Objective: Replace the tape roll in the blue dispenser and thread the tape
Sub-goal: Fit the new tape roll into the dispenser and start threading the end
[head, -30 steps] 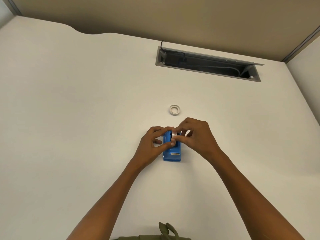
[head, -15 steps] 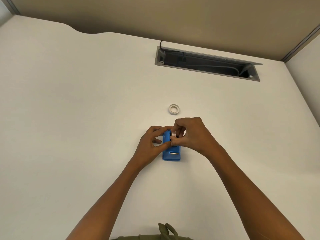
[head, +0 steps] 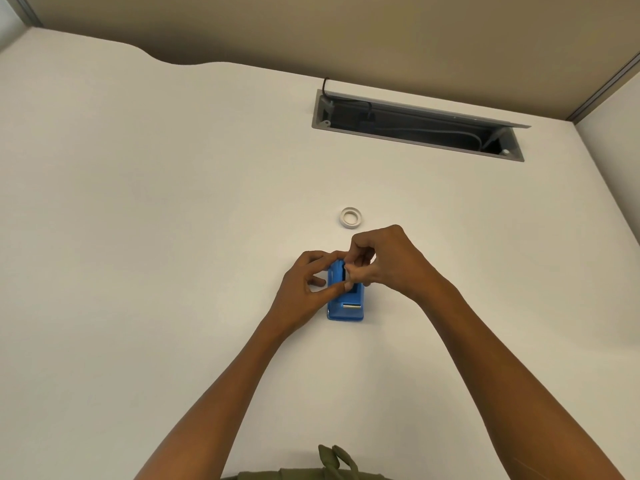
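Note:
The blue tape dispenser [head: 346, 308] stands on the white desk [head: 156, 220], its metal cutter end facing me. My left hand [head: 304, 289] grips its left side between thumb and forefinger. My right hand [head: 388, 261] is curled over the dispenser's far end. Its fingertips are pinched together down in the dark well, where the clear tape roll is hidden beneath them. A small white ring [head: 350, 216], a tape roll or core, lies flat on the desk just beyond my right hand.
A long open cable slot [head: 415, 126] with wires inside is set into the desk at the back. A beige partition rises behind it. Olive-green clothing [head: 332, 465] shows at the near edge.
The clear roll was in view between my fingertips above the dispenser. My right hand has since pushed down into the well and the roll is out of sight. My left hand has stayed on the dispenser.

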`<state>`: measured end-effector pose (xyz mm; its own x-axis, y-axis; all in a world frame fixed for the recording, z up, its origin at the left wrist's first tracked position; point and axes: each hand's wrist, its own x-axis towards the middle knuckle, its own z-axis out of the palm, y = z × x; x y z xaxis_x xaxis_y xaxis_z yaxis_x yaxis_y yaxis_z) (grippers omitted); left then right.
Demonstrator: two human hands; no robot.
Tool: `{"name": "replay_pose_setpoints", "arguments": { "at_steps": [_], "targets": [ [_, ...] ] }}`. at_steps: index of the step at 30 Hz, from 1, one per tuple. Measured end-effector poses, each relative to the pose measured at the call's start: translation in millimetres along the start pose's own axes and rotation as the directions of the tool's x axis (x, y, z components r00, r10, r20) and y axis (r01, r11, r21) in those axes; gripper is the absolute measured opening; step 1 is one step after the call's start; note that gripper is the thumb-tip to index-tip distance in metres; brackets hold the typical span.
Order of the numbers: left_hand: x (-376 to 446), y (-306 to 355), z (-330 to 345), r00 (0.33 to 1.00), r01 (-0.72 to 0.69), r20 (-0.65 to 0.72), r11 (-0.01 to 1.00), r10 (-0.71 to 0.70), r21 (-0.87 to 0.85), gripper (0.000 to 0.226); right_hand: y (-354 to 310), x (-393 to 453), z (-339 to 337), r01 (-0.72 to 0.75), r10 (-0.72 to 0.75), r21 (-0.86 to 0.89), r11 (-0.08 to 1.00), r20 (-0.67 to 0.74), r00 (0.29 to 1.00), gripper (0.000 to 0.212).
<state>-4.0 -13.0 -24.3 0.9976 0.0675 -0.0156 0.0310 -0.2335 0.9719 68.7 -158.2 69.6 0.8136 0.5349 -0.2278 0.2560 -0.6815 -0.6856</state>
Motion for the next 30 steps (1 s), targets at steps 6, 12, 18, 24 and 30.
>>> {"name": "replay_pose_setpoints", "arguments": {
  "at_steps": [6,12,18,24,30],
  "targets": [
    [0,1,0,1.000,0.020,0.000,1.000,-0.020,0.006,0.046,-1,1,1,0.009,-0.009,-0.008,1.000,-0.011,1.000,0.006],
    [0,3,0,0.999,0.035,0.001,0.999,-0.035,0.004,0.046,10,-5,-1,-0.006,0.013,0.104,0.995,-0.067,0.998,0.005],
    [-2,5,-1,1.000,0.022,0.015,1.000,-0.022,0.007,0.045,9,-1,2,-0.011,0.012,0.036,0.999,-0.049,0.999,0.012],
    [-1,8,-2,0.999,0.035,0.021,0.999,-0.035,0.005,0.047,5,0,-3,0.033,-0.037,-0.082,0.996,-0.046,0.998,0.006],
    [-2,8,-1,1.000,0.019,0.014,1.000,-0.019,-0.008,0.044,-4,-2,0,0.103,-0.099,-0.293,0.951,0.026,0.995,0.006]
  ]
}}
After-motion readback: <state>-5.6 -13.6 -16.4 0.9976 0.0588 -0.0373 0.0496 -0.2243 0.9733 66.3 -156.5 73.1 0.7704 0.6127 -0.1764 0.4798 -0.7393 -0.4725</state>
